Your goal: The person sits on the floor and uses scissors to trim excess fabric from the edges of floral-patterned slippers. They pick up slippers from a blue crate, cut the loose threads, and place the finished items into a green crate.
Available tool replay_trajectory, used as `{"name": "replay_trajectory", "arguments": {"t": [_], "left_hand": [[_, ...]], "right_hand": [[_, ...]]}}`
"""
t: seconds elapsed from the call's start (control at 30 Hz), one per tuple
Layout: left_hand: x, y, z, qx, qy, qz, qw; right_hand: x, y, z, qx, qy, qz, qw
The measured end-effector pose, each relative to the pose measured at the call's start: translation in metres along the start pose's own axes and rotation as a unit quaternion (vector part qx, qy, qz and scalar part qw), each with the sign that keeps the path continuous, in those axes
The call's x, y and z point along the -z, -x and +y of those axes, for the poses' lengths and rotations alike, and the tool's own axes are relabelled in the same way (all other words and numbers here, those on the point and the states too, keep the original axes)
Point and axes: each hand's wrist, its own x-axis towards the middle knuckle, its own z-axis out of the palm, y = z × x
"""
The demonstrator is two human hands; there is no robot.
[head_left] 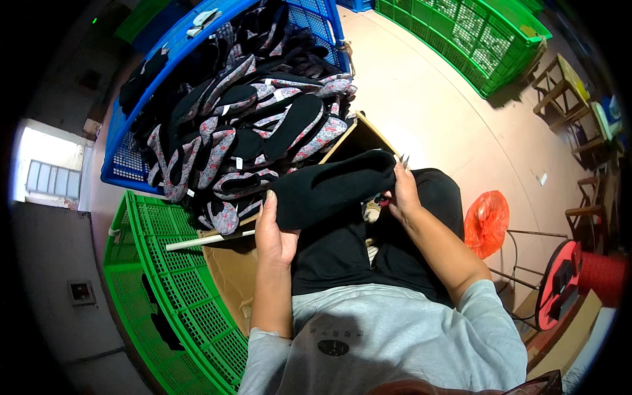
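Observation:
Over my lap I hold a plain black slipper (336,187), lying lengthwise between both hands. My left hand (275,237) is closed on its left end, the thumb pressed along the edge. At the other end, my right hand (405,191) grips the slipper, its fingers partly hidden beneath. A small pointed metal tip, like that of thread snips (404,160), sticks up past my right thumb; its handle is mostly hidden. Just beyond the slipper, a big heap of black slippers with grey-and-pink floral linings (227,148) spills toward me, several showing white tags.
A blue crate (135,161) holds the heap. A green crate (168,253) stands at left beside cardboard (230,276); another green crate (490,59) is at far right. An orange plastic bag (486,224), a red-topped stool (559,283) and wooden stools (559,85) stand to my right.

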Motion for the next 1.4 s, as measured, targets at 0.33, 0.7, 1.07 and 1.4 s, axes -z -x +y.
{"name": "replay_trajectory", "arguments": {"t": [0.33,0.7,1.07,1.4], "left_hand": [[0.013,0.014,0.011,0.094,-0.376,-0.029,0.921],[0.061,0.033,0.065,-0.049,-0.147,0.123,0.98],[0.121,0.084,0.15,-0.504,-0.111,0.293,0.805],[0.267,-0.03,0.075,-0.193,0.063,0.516,0.832]], "right_hand": [[0.004,-0.005,-0.001,-0.011,-0.016,0.072,0.997],[0.018,-0.02,0.016,-0.026,0.015,0.029,0.999],[0.012,-0.018,0.02,-0.068,0.041,0.029,0.996],[0.015,-0.011,0.016,-0.069,0.086,0.02,0.994]]}}
